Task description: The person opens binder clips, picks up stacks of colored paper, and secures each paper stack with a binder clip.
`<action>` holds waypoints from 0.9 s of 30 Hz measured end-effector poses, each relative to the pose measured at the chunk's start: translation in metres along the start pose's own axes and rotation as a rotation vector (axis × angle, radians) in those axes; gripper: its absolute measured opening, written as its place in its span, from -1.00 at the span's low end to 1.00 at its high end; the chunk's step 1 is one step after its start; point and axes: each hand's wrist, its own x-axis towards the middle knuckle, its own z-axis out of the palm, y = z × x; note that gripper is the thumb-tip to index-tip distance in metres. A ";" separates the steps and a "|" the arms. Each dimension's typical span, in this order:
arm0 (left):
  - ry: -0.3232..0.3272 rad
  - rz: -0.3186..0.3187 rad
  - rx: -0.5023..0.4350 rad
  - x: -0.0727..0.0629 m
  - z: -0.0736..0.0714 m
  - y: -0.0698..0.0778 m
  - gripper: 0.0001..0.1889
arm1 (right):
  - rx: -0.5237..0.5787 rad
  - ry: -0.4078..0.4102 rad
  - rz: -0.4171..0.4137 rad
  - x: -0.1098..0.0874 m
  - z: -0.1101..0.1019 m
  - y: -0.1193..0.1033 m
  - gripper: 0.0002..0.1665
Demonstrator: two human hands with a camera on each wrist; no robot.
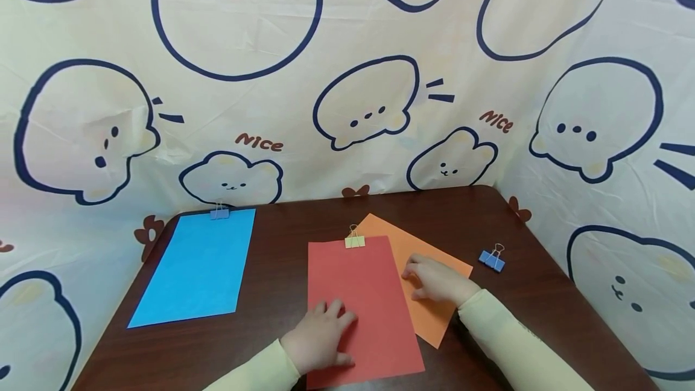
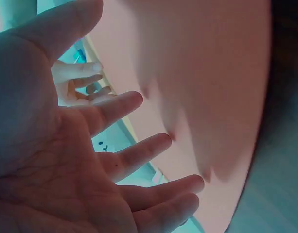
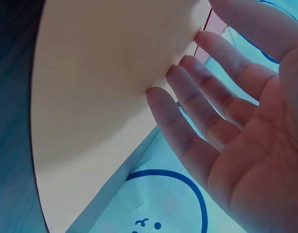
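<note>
Red paper (image 1: 361, 294) lies in the middle of the table, with a yellow binder clip (image 1: 355, 241) on its top edge. Partly beneath its right side is a tilted orange sheet (image 1: 423, 246). My left hand (image 1: 319, 335) rests on the lower left of the red paper, fingers spread; its fingertips touch the sheet in the left wrist view. On the orange sheet lies my right hand (image 1: 438, 279), fingertips near the red paper's right edge. The right wrist view shows these fingers (image 3: 185, 97) extended against the paper, holding nothing.
Blue paper (image 1: 201, 267) lies at the left of the dark brown table (image 1: 277, 258), with a blue binder clip (image 1: 219, 214) at its top. Another blue binder clip (image 1: 491, 260) sits right of the orange sheet. A patterned curtain (image 1: 293, 107) surrounds the table's back and sides.
</note>
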 end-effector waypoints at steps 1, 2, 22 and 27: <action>-0.011 -0.003 -0.006 0.000 0.001 0.000 -0.27 | -0.001 0.002 -0.004 0.000 0.000 0.000 -0.60; -0.018 -0.005 -0.011 0.000 0.002 0.000 -0.27 | -0.001 0.004 -0.006 -0.001 0.000 0.000 -0.61; 0.028 -0.048 -0.047 0.006 0.005 -0.014 -0.28 | 0.031 0.036 -0.033 -0.002 0.002 0.006 -0.69; 0.053 -0.067 -0.082 0.007 0.002 -0.026 -0.34 | 0.029 0.045 -0.042 -0.002 0.002 0.007 -0.68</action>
